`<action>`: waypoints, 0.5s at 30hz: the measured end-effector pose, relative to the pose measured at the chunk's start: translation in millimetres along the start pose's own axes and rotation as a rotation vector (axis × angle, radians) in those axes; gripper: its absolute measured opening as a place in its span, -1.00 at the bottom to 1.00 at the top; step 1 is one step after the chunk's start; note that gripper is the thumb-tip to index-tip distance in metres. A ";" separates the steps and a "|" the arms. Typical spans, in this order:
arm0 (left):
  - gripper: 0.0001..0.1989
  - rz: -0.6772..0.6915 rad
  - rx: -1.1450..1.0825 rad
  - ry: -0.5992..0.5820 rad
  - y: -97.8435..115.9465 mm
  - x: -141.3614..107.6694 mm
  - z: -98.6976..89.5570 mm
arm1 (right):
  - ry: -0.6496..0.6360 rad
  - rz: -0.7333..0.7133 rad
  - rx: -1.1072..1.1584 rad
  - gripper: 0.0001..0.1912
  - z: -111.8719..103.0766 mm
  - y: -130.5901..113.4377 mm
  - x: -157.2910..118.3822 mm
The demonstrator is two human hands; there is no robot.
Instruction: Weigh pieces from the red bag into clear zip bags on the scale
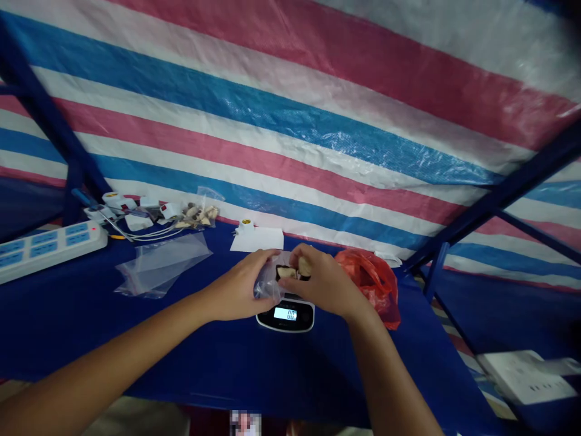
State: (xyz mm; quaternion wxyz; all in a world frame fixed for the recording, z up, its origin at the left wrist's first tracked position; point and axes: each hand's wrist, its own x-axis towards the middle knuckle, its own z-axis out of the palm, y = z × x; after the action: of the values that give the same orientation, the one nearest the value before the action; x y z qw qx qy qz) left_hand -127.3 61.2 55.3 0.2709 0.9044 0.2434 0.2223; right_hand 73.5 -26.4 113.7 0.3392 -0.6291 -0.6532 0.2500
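My left hand (240,289) grips a small clear plastic bag (267,282) just above a digital scale (285,315) whose display reads 0.0. My right hand (323,280) pinches two pale, tan pieces (293,270) at the bag's mouth. Both hands meet over the scale on the blue table (190,339). The scale's platform is hidden under my hands.
A red plastic bag (372,278) lies right of the scale. Empty clear bags (161,263) lie to the left, a white power strip (48,245) at far left. A bag of tan pieces (197,215), small white items and a paper sheet (258,239) sit by the striped tarp. Blue frame bars stand at both sides.
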 end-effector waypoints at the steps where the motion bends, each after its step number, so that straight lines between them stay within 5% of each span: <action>1: -0.20 -0.007 -0.012 0.038 4.9 2.4 1.2 | -0.006 -0.002 -0.069 -0.80 -4.6 -10.9 2.1; 11: -0.34 0.059 -0.072 0.293 40.9 22.4 9.2 | -0.228 -0.003 -0.085 -0.98 -48.6 -46.1 22.2; 15: -0.41 0.013 -0.192 0.346 42.4 30.5 11.3 | -0.243 0.041 -0.060 -0.81 -61.6 -43.3 19.6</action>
State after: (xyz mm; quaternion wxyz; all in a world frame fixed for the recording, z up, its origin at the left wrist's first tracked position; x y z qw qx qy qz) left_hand -83.8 42.9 80.4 0.3087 0.8242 0.2581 0.3984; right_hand 92.4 -16.6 188.6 0.2337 -0.6172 -0.6836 0.3117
